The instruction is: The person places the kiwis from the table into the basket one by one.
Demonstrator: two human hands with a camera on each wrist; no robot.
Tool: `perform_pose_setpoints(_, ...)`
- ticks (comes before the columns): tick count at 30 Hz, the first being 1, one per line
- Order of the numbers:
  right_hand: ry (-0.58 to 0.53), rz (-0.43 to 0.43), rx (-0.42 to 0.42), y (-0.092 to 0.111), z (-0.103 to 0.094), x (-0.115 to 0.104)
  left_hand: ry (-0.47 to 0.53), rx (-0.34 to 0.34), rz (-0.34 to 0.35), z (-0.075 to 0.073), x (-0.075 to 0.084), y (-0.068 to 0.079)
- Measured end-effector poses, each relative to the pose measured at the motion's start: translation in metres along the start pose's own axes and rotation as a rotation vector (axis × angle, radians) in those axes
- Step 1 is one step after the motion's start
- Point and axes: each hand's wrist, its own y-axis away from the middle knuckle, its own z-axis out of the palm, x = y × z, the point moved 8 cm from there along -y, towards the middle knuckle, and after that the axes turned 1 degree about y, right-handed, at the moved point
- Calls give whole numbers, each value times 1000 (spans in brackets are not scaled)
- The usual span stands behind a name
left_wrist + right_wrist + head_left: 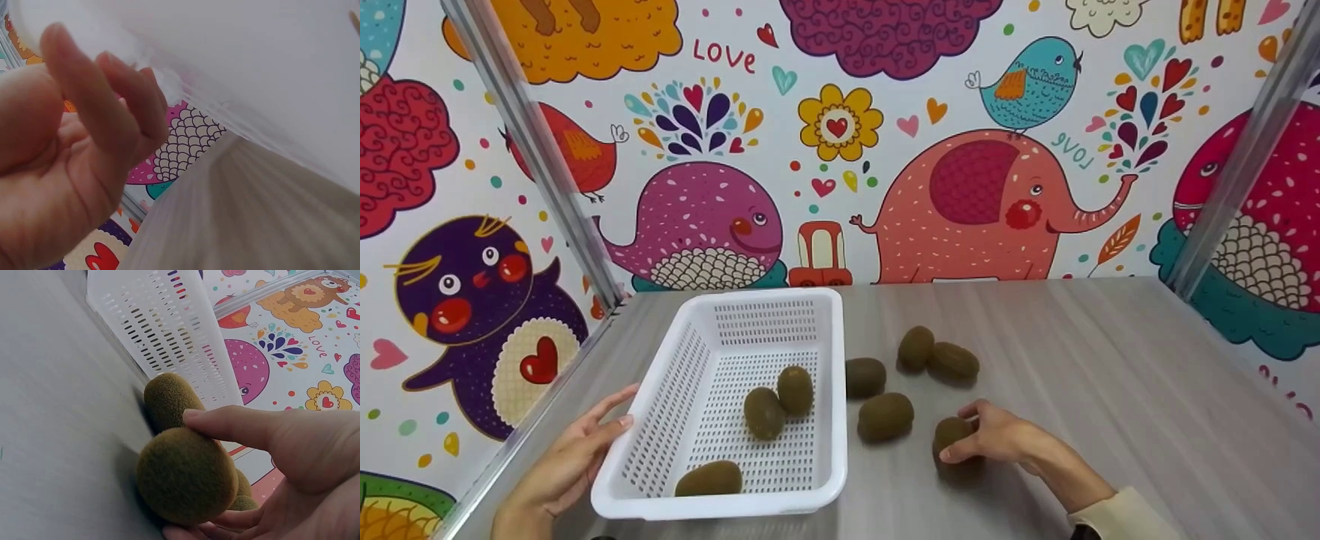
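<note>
A white plastic basket [831, 465] stands on the table with three brown kiwis inside: one kiwi [709, 478] near the front wall, another kiwi [763, 414] and a third kiwi [795, 391] side by side. My left hand [570, 454] holds the basket's left rim; in the left wrist view its bent fingers [93, 98] lie against the white plastic. To the right of the basket, my right hand [997, 435] grips a kiwi [185, 475] between thumb and fingers, low at the tabletop. Whether that kiwi touches the table I cannot tell.
Several loose kiwis lie between the basket and my right hand: a kiwi [865, 377] close by the basket wall, a kiwi [886, 418] in front of it, and a touching pair, one kiwi [915, 349] beside another kiwi [953, 364]. Cartoon-printed walls [840, 195] enclose the grey table [1095, 352].
</note>
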Motion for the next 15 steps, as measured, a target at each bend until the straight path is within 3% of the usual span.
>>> perform_pose_setpoints(15, 46, 23, 23, 0, -3, 0, -24, 16, -18, -2, -2, 0)
